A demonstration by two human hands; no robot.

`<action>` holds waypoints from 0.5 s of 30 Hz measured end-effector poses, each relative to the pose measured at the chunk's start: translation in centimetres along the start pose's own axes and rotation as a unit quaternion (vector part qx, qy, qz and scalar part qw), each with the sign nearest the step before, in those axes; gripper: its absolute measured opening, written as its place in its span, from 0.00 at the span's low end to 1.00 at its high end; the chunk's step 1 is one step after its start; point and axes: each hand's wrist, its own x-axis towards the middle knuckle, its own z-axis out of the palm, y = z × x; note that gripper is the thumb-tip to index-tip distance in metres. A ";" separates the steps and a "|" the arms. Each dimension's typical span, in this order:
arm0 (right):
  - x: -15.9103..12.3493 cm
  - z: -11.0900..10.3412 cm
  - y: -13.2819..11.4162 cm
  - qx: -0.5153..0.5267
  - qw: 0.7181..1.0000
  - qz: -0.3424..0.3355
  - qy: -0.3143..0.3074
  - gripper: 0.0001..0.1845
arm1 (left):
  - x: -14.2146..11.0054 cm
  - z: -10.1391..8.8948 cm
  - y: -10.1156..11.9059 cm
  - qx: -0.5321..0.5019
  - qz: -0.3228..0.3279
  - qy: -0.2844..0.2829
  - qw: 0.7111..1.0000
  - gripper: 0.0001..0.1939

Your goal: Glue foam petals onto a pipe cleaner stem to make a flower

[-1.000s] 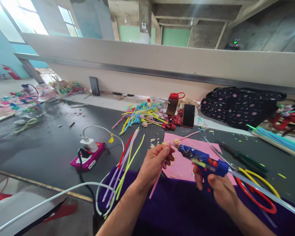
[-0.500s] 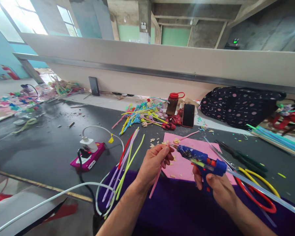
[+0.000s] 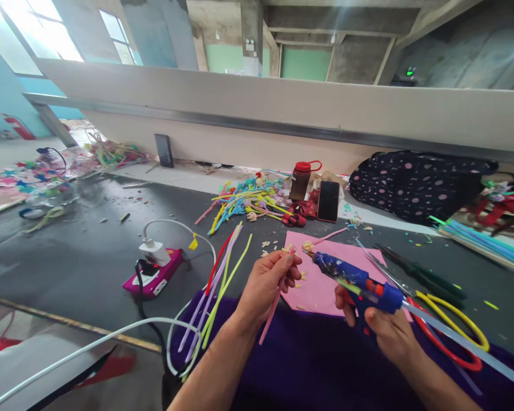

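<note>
Between thumb and fingers, my left hand (image 3: 270, 282) pinches a pink pipe cleaner (image 3: 270, 317); its stem hangs down and small pale bits show at its top. My right hand (image 3: 379, 319) is wrapped round the handle of a blue hot glue gun (image 3: 346, 274). The gun's nozzle points left, a short gap from the pinched tip, and a clear glue stick (image 3: 466, 337) runs out of its back. Under both lies a pink sheet (image 3: 321, 291) with small pale pieces on it. At its far edge rests another pink pipe cleaner (image 3: 332, 234) with a pale cluster at one end.
Scissors (image 3: 448, 319) and dark-handled pliers (image 3: 424, 274) lie right of the sheet. Loose pipe cleaners (image 3: 216, 285) and a magenta power strip (image 3: 165, 274) with cables are at left. Behind stand a pipe cleaner pile (image 3: 248, 200), bottle (image 3: 300, 181), phone (image 3: 328, 201) and dotted bag (image 3: 411, 185).
The glue gun in my right hand has drawn back slightly to the right, its nozzle now apart from the pinched tip. My left hand has barely moved. Something red has appeared at the far left edge.
</note>
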 end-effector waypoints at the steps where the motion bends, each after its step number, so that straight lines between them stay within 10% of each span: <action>1: 0.0 0.0 -0.3 -0.005 1.000 -0.007 -0.005 0.26 | 0.0 -0.1 0.0 -0.006 -0.004 -0.001 1.000 0.15; 9: 0.5 -0.2 -1.6 -0.177 0.975 -0.129 0.035 0.20 | 0.4 -0.9 0.1 -0.068 -0.037 -0.018 0.997 0.14; 15: 0.2 -0.8 -0.5 -0.448 0.872 -0.140 0.138 0.13 | 0.5 -1.0 0.0 -0.040 -0.011 0.027 0.999 0.14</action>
